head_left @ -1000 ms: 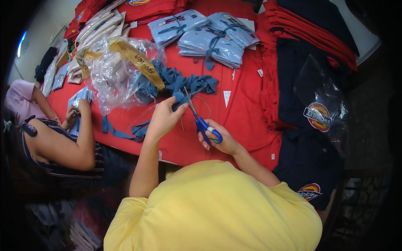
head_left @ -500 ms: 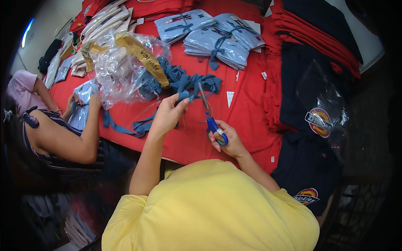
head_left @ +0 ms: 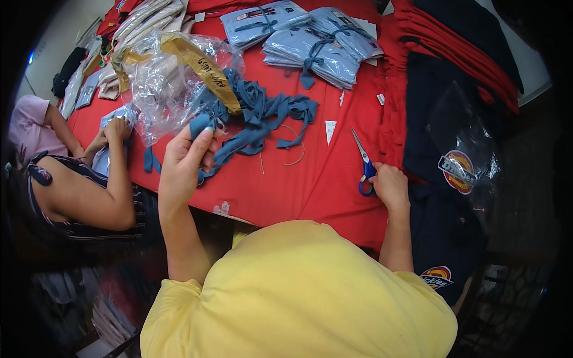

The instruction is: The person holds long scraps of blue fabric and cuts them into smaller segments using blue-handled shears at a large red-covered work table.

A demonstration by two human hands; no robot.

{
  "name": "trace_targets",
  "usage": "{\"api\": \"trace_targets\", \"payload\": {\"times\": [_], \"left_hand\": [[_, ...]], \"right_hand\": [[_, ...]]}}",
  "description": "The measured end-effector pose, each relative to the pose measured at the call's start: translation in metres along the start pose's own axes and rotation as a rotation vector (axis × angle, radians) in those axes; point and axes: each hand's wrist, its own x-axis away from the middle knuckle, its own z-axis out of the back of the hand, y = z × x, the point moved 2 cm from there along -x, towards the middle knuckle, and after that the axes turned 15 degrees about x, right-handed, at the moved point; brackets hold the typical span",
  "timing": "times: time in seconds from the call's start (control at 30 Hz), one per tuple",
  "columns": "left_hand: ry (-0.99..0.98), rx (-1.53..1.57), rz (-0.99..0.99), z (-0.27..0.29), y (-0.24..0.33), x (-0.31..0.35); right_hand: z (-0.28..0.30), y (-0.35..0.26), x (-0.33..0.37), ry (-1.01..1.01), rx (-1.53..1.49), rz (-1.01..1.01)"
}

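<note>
My left hand (head_left: 190,156) is closed in a pinch on the end of a blue fabric strip (head_left: 200,124), at the near left side of a tangled heap of such strips (head_left: 262,107). Over to the right, my right hand (head_left: 391,184) has its fingers at the blue handle of a pair of scissors (head_left: 363,156), low over the red cloth. The blades are together and point away from me. Part of the handle is hidden by my fingers.
A clear plastic bag (head_left: 158,89) with tan tape lies behind the strips. Tied bundles of light blue packed garments (head_left: 316,51) sit at the back. Navy garments (head_left: 439,131) and red ones are stacked at the right. A co-worker's arm (head_left: 119,173) works at the left.
My right hand has carried the scissors right, away from the strips. My left hand has moved left with the blue strip. The co-worker's hands have shifted slightly away.
</note>
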Motion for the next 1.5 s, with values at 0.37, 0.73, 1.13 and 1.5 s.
{"api": "trace_targets", "payload": {"times": [0.37,0.73,1.13,1.5], "left_hand": [[0.020,0.369,0.120,-0.025,-0.058,-0.032],[0.101,0.084,0.059,-0.052,-0.109,-0.039],[-0.096,0.192,-0.186,-0.034,-0.129,-0.031],[0.062,-0.123,-0.357,0.000,-0.042,-0.030]], "right_hand": [[-0.035,-0.157,-0.088,0.336,-0.522,0.507],[0.030,-0.171,-0.078,-0.091,-1.635,0.368],[0.019,-0.188,-0.062,0.006,-1.713,0.373],[-0.037,-0.003,-0.012,-0.048,0.137,0.306]]}}
